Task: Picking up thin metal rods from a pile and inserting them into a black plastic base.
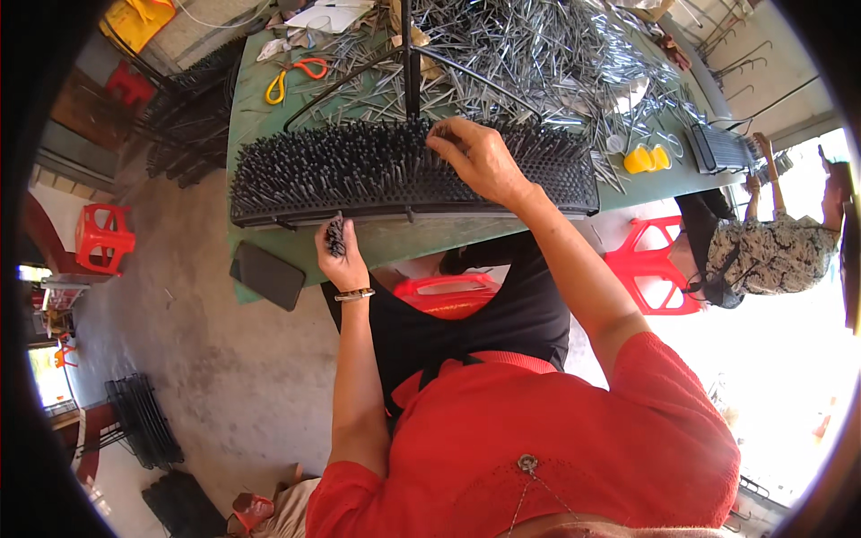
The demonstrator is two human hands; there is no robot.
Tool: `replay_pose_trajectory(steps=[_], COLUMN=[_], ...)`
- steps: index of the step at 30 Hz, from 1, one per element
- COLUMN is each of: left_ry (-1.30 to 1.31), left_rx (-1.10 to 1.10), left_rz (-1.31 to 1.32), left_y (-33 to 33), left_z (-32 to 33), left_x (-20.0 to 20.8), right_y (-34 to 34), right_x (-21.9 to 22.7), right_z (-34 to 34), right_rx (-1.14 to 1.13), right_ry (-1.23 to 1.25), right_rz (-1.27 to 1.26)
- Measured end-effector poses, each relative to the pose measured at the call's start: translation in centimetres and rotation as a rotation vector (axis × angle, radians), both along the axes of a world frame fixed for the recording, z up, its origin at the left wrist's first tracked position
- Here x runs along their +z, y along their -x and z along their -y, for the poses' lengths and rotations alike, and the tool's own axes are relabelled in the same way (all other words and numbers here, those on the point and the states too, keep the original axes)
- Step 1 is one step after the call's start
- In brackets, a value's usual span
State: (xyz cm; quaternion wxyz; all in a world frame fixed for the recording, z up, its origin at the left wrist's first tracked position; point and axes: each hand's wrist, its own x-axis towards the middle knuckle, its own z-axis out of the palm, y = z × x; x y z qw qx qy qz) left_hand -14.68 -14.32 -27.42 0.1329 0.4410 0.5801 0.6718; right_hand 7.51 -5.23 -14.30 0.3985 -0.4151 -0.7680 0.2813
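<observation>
A long black frame (269, 218) bristling with upright dark metal spikes (359, 166) lies across the near edge of a green table (247, 108). My left hand (341, 255) is closed around a small bundle of dark spikes (335, 237) just below the frame's front edge. My right hand (475, 157) rests on top of the spike field right of centre, fingertips pinched down among the spikes. Whether a spike is between those fingertips is hidden.
A heap of loose silvery pins (538, 54) covers the far table. Orange-handled scissors (296, 73) lie far left, a dark phone (267, 275) at the near left edge, yellow cups (647, 159) right. Another person (762, 255) sits at right by a red stool (650, 269). Stacked black frames (139, 421) stand on the floor.
</observation>
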Motion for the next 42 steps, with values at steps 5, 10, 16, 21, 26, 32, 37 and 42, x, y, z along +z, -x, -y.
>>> replay_pose_trajectory(steps=[5, 10, 16, 21, 26, 32, 37, 42], left_ry=[0.143, 0.152, 0.351, 0.542, 0.563, 0.610, 0.609, 0.592], left_rx=[0.018, -0.066, -0.473, -0.787, -0.890, -0.931, -0.878, -0.747], left_rz=[-0.266, 0.217, 0.755, 1.048, 1.156, 1.074, 1.107, 1.187], left_y=[0.2, -0.2, -4.2, -7.3, -8.3, -8.4, -9.1, -9.3], left_z=[0.2, 0.4, 3.2, 5.2, 5.2, 4.9, 4.8, 4.4], left_x=[-0.7, 0.5, 7.3, 8.3, 8.7, 9.2, 9.3, 7.9], right_y=[0.3, 0.9, 0.6, 0.7, -0.1, -1.6, -2.5, -3.1], right_x=[-0.4, -0.2, -1.7, -2.2, 0.1, -0.5, -0.9, 0.0], right_z=[0.0, 0.6, 0.8, 0.7, 2.8, 5.3, 5.5, 4.3], right_rx=[0.021, 0.023, -0.070, -0.001, -0.022, 0.236, 0.136, 0.073], right_ry=[-0.013, -0.070, -0.210, -0.430, -0.140, 0.705, 0.797, 0.680], right_rz=[0.015, -0.071, 0.024, 0.094, -0.044, -0.109, -0.221, -0.246])
